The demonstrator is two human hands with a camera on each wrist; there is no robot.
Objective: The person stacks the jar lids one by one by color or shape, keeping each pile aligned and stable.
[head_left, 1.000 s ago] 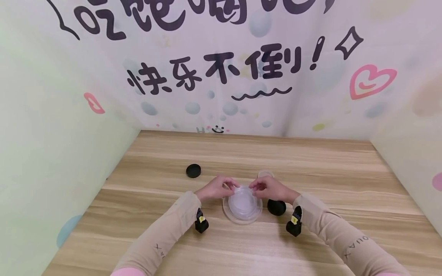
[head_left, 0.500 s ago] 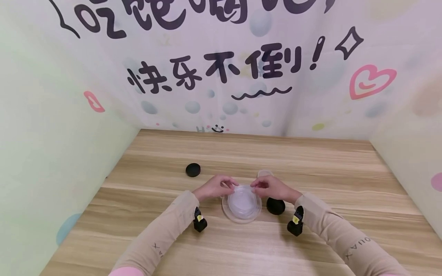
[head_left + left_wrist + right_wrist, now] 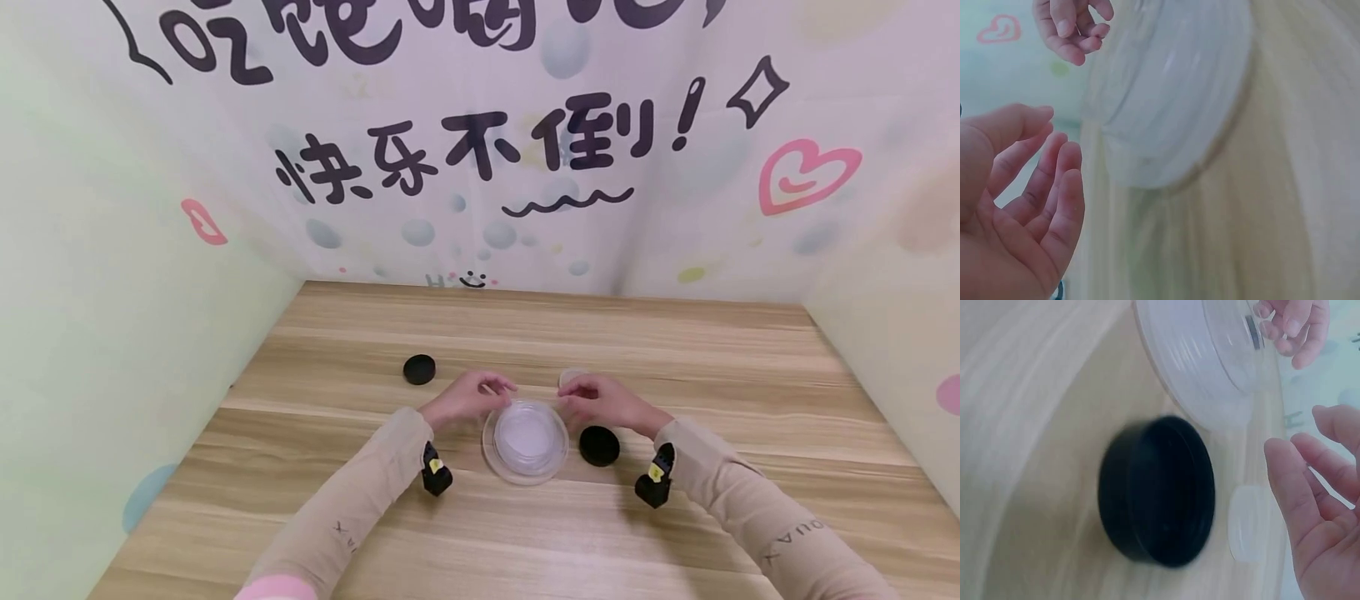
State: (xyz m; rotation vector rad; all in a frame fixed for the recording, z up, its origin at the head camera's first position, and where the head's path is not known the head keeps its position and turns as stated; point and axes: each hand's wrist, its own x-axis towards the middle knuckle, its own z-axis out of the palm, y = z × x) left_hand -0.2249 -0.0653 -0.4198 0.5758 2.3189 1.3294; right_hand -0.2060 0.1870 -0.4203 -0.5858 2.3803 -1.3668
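Note:
A clear, shallow round container (image 3: 527, 437) sits on a wider clear plastic disc (image 3: 491, 461) at the middle of the table. My left hand (image 3: 467, 396) hovers at its far left edge, thumb and fingers loosely bent and nothing between them. On the far right side, my right hand (image 3: 611, 402) is apart from the container, also holding nothing. The right wrist view shows a black round cap (image 3: 1157, 490) with its hollow side showing, below that hand. A small translucent disc (image 3: 1250, 524) lies beyond the cap, partly hidden behind the right hand in the head view.
Another black round cap (image 3: 419, 369) lies farther back to the left on the wood-grain table (image 3: 480, 542). A printed white cloth (image 3: 465, 183) hangs behind the table, with pale walls at both sides.
Both hands have come away from the clear container's far rim, the right one drifting right and the left slightly up. The container and caps have stayed in place.

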